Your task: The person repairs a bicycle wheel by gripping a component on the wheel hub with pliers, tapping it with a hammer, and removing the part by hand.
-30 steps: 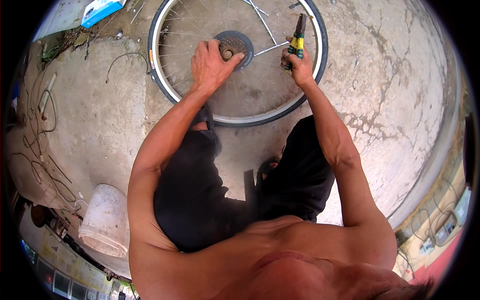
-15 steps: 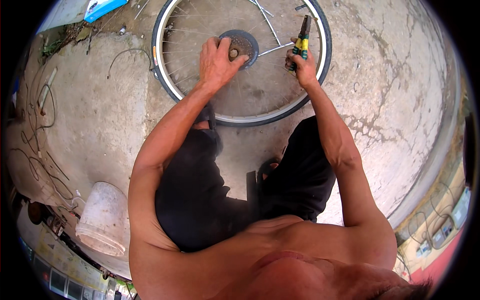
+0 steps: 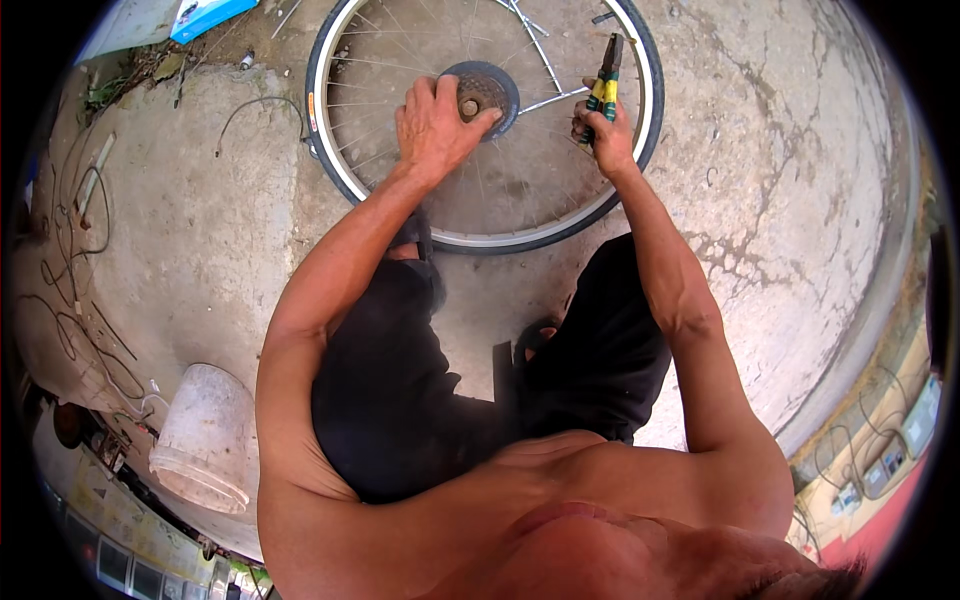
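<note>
A bicycle wheel point(image 3: 515, 238) with a black tyre and silver rim lies flat on the concrete in front of me. At its hub sits a rusty, dirty sprocket cluster with a dark outer disc point(image 3: 507, 90). My left hand point(image 3: 437, 128) straddles that cluster, thumb on the near right side and fingers over the left edge. Above the wheel's right side, my right hand point(image 3: 607, 135) is closed round the yellow-and-green handles of a pair of pliers point(image 3: 608, 85), whose dark jaws point away from me. Thin silver rods point(image 3: 540, 55) cross the wheel between hub and pliers.
A whitish plastic bucket point(image 3: 205, 435) lies tipped at the left. Cables point(image 3: 75, 260) tangle along the left side, and a thin bent wire point(image 3: 240, 112) lies near the tyre. A blue box point(image 3: 205, 15) is at the far left. Cracks run through the concrete on the right.
</note>
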A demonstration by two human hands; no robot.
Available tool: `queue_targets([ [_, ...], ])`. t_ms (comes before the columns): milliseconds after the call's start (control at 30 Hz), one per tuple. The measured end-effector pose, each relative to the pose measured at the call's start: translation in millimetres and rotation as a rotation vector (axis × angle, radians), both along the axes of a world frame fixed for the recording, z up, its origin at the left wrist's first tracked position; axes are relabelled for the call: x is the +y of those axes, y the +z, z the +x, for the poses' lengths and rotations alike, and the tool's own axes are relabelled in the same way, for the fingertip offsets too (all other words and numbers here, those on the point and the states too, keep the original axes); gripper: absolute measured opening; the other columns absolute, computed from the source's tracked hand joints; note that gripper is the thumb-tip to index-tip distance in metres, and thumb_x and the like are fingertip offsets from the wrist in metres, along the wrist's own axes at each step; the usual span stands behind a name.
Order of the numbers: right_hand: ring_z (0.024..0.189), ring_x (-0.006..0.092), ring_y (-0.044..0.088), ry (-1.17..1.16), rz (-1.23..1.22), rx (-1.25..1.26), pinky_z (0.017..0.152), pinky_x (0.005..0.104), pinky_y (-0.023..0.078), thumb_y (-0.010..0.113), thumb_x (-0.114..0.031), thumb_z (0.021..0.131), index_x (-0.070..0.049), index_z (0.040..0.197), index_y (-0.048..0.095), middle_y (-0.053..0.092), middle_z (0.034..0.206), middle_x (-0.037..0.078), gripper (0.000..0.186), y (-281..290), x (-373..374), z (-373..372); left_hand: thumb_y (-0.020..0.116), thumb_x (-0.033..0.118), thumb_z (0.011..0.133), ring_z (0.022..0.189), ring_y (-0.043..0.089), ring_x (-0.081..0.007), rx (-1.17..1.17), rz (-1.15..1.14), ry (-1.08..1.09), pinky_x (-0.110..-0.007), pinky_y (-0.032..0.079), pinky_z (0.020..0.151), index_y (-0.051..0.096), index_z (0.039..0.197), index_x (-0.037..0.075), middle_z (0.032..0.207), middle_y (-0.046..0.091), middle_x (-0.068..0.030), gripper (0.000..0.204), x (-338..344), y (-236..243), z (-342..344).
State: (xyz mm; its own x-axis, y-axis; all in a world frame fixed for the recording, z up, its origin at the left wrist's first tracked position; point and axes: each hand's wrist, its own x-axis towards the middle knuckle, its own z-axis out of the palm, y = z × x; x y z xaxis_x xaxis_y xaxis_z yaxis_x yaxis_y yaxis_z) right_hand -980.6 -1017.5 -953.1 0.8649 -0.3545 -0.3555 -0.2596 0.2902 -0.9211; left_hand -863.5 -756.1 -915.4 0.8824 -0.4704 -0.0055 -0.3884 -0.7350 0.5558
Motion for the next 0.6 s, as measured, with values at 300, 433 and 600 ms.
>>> queue_targets([
  [300,0.069,0.0143,0.058,0.004,0.02,-0.003,0.065,0.0314,0.051,0.059,-0.004,0.092,-0.004,0.144,0.049,0.06,0.088,0.004,0.053,5.8,3.3,0.9,0.085,0.045,0.08,0.118,0.054,-0.0407,-0.028,-0.082,-0.064,-0.052,0.045,0.098,0.065,0.123,0.007,0.123,0.057,-0.0218,0.061,5.2,-9.0,5.1],
  [433,0.07,0.0143,0.058,-0.001,0.014,0.003,0.066,0.0315,0.052,0.059,-0.004,0.092,-0.004,0.144,0.049,0.06,0.088,0.004,0.052,3.8,1.1,0.0,0.086,0.043,0.08,0.118,0.054,-0.0408,-0.034,-0.067,-0.055,-0.052,0.045,0.099,0.065,0.124,0.007,0.124,0.056,-0.0216,0.061,4.6,-6.7,2.8],
  [600,0.07,0.0143,0.058,0.008,0.012,-0.012,0.066,0.0313,0.052,0.059,-0.004,0.092,-0.003,0.143,0.05,0.06,0.088,0.004,0.052,2.1,1.2,0.6,0.086,0.044,0.08,0.118,0.054,-0.0406,-0.051,-0.062,-0.049,-0.052,0.045,0.098,0.064,0.123,0.007,0.124,0.056,-0.0217,0.061,4.4,-9.1,1.1],
])
